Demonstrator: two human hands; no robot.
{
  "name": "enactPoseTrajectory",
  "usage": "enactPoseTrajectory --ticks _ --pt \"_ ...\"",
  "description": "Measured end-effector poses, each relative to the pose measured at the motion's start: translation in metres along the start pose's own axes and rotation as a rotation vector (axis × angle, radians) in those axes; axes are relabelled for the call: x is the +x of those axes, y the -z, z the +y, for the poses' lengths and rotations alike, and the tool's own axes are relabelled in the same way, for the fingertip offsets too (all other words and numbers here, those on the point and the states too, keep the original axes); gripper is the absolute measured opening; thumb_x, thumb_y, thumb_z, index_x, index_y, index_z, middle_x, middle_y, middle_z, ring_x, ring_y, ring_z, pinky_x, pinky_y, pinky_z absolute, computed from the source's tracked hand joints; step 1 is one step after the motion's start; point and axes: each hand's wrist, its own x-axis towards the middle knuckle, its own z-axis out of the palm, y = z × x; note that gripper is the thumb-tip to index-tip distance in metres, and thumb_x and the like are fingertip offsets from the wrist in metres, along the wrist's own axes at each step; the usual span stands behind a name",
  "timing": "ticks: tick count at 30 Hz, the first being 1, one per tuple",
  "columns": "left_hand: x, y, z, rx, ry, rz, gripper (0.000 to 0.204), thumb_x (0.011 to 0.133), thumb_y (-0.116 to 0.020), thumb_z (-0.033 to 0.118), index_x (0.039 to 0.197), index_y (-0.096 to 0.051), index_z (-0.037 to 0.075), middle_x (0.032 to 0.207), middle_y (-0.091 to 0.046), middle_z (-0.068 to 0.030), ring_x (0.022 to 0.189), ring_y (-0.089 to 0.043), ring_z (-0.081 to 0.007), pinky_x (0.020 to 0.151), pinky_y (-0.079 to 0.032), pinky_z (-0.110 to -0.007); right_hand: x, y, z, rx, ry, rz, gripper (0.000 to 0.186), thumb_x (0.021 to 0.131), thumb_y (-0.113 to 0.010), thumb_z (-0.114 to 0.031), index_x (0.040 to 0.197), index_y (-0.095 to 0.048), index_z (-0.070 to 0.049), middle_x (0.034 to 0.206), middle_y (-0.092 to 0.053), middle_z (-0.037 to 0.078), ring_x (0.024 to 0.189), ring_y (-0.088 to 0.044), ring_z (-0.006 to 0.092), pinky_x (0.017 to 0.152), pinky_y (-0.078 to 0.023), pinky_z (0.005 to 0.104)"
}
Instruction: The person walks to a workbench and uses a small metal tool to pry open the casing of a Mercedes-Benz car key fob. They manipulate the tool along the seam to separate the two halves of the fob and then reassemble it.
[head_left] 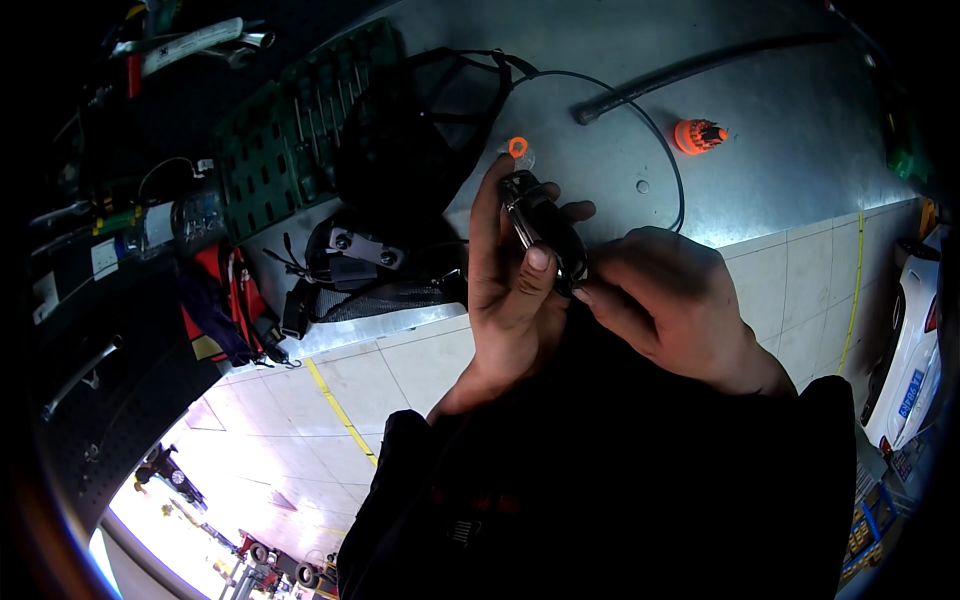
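My left hand (510, 300) holds a small black, silver-edged device (540, 218) upright above the front of the metal bench, fingers along its side and thumb across it. My right hand (670, 300) is closed at the device's lower right end, its thumb and finger pinched there; what exactly they grip is hidden. Just beyond my left fingertips lie an orange ring (518, 147) and a small clear piece behind it. An orange bit holder (697, 136) lies to the right on the bench (760, 190), near a long dark bar (680, 75) and a thin looped cable.
A green screwdriver case (262, 150), black strapped gear (400, 130) and electronic units (355, 260) crowd the bench's left. A red bag (222, 295) hangs by a dark tool board (85, 390). A white car (900, 350) stands at right on the tiled floor (420, 370).
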Motion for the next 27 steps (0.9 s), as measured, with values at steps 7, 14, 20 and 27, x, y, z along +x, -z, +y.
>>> enactPoseTrajectory --ticks 7,14,20,27 --pt "-0.0004 0.0015 -0.0012 0.028 0.013 0.018 0.068 0.096 -0.054 0.020 0.150 -0.013 0.013 0.134 -0.044 -0.0168 0.124 -0.047 -0.0349 0.094 -0.049 -0.042 -0.0031 0.0001 0.0013 -0.066 -0.073 -0.041 0.032 0.084 -0.069 -0.030 0.066 -0.056 -0.007 0.057 -0.051 0.005 0.048 -0.053 0.0193 0.041 -0.041 0.0305" --pt "-0.0001 0.0011 -0.0027 0.069 -0.011 0.036 0.066 0.096 -0.054 0.019 0.150 -0.015 0.012 0.132 -0.045 -0.0162 0.121 -0.049 -0.0341 0.093 -0.049 -0.042 -0.0038 -0.0015 0.0018 -0.059 -0.116 -0.048 0.031 0.083 -0.070 -0.031 0.069 -0.056 -0.006 0.060 -0.054 0.005 0.051 -0.056 0.0194 0.043 -0.043 0.0309" --pt "-0.0001 -0.0023 -0.0012 0.081 0.007 0.062 0.065 0.096 -0.054 0.018 0.149 -0.016 0.011 0.131 -0.045 -0.0164 0.120 -0.050 -0.0336 0.097 -0.045 -0.044 -0.0015 0.0006 -0.0016 0.078 -0.141 -0.034 0.021 0.079 -0.074 -0.023 0.077 -0.061 -0.007 0.065 -0.058 0.005 0.055 -0.058 0.0209 0.048 -0.047 0.0308" --pt "0.0000 -0.0009 -0.0016 0.087 -0.004 0.065 0.065 0.096 -0.054 0.018 0.149 -0.017 0.011 0.131 -0.045 -0.0168 0.120 -0.050 -0.0333 0.097 -0.046 -0.044 -0.0014 -0.0010 -0.0045 0.116 -0.156 -0.029 0.018 0.077 -0.076 -0.018 0.084 -0.066 -0.005 0.073 -0.064 0.007 0.059 -0.062 0.0197 0.052 -0.048 0.0292"
